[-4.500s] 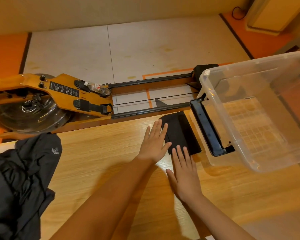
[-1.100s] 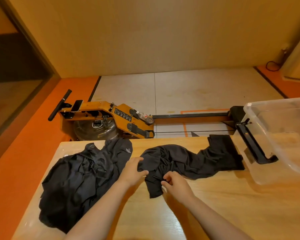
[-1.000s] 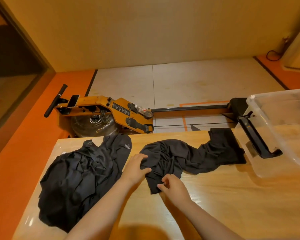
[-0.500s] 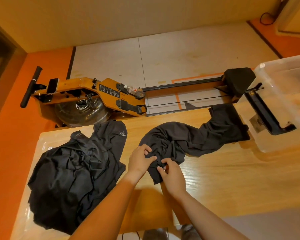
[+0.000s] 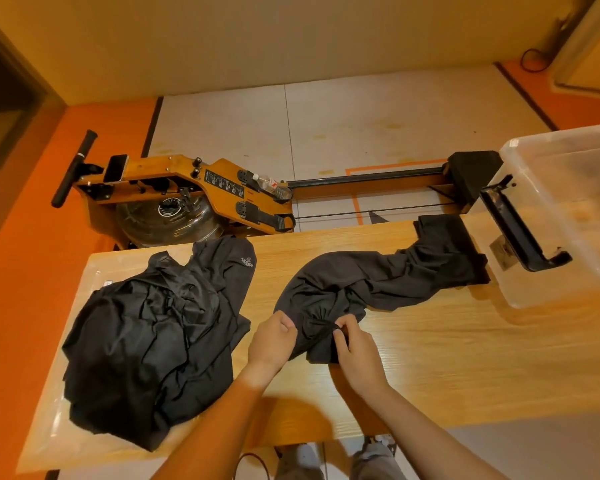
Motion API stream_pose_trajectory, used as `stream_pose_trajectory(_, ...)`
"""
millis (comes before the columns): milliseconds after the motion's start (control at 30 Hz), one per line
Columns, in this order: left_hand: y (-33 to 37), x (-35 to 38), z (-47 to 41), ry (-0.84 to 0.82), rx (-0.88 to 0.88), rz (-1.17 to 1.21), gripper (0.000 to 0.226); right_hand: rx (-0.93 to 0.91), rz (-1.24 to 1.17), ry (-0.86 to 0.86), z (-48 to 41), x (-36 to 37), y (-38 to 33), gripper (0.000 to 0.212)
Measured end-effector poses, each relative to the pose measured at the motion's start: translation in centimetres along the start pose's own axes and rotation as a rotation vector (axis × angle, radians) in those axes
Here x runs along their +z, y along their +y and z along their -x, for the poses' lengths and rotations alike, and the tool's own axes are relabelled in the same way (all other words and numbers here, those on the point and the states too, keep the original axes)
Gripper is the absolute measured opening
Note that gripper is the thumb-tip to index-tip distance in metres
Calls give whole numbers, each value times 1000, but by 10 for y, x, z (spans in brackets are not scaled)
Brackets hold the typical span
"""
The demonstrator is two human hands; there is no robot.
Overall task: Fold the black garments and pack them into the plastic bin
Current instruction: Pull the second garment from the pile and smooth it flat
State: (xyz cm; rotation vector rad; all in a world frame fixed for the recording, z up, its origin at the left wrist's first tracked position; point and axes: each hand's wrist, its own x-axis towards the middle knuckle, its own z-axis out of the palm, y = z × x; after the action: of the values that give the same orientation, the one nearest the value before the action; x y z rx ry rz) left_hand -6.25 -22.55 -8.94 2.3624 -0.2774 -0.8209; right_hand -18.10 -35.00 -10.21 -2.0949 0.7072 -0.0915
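Note:
A crumpled black garment (image 5: 368,282) lies stretched across the middle of the wooden table (image 5: 430,358). My left hand (image 5: 272,341) grips its bunched near edge. My right hand (image 5: 355,348) pinches the same gathered edge just to the right. Its far end drapes over a folded black garment (image 5: 444,233) beside the clear plastic bin (image 5: 568,216) at the table's right end. A heap of black garments (image 5: 153,334) lies at the left.
An orange rowing machine (image 5: 194,192) stands on the floor beyond the table's far edge. The bin's black handle (image 5: 520,230) faces the garments. My feet show below the near table edge.
Earlier both hands lay flat on the small folded garment by the bin. Since then a second garment was pulled to the table's middle, and both hands have gathered its near edge tighter.

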Motion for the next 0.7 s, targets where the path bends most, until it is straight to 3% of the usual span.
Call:
stream_pose_trajectory(133, -9, 7, 16, 16, 76, 47, 6, -32, -9, -28, 5, -20, 10, 10)
stream_pose_trajectory(267, -1, 12, 24, 89, 462, -510, 50, -31, 55, 11, 11, -36, 23, 12)
stream_pose_trajectory(400, 17, 22, 21, 33, 748, -616, 48, -7, 57, 7, 15, -46, 33, 11)
stream_pose_trajectory(567, 35, 34, 13, -28, 793, -653, 28, 45, -46, -60, 23, -60, 45, 8)
stream_pose_trajectory(700, 40, 36, 8, -31, 755, -591, 17, 79, 76, -114, 30, -69, 63, 14)
